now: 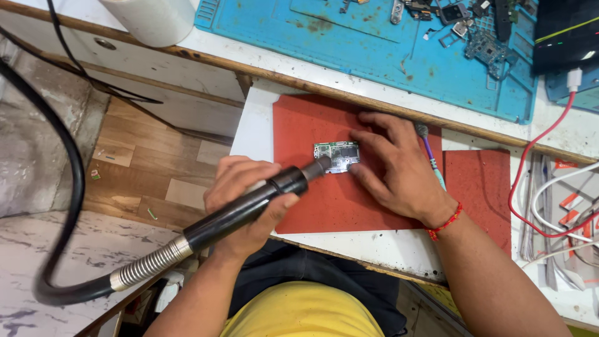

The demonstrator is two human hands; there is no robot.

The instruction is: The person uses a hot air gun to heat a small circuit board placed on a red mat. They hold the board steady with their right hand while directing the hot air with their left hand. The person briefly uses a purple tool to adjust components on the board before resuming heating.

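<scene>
Yellow shirt [304, 310] at bottom edge, dark trousers [312, 268] just above it. Black hose [62, 206] looping in from the left, joined through a ribbed metal spring collar [148, 265] to a black hot-air wand [249, 209].

Left hand [240, 200] wrapped round the wand, fingers [282, 203] closed tight on the barrel. Nozzle [318, 166] tilted up and right, tip over the left end of a small circuit board [337, 155]; contact or gap not clear.

Board flat on a red mat [324, 206], near the mat's middle, on a white desk [253, 134].

Right hand [393, 165] palm down on the mat, fingers [365, 140] spread and pressing along the right edge of the board, gripping nothing. Red thread band [444, 223] on the wrist. Thin purple-handled tool [429, 150] lying partly under that hand. Second red mat [480, 187] to the right.

Farther right, red cable [530, 159] and white cables [564, 181] over papers. Beyond a wooden edge, blue work mat [368, 47] with loose phone parts [480, 37] at its far right. White cylinder [156, 19] at top left.
</scene>
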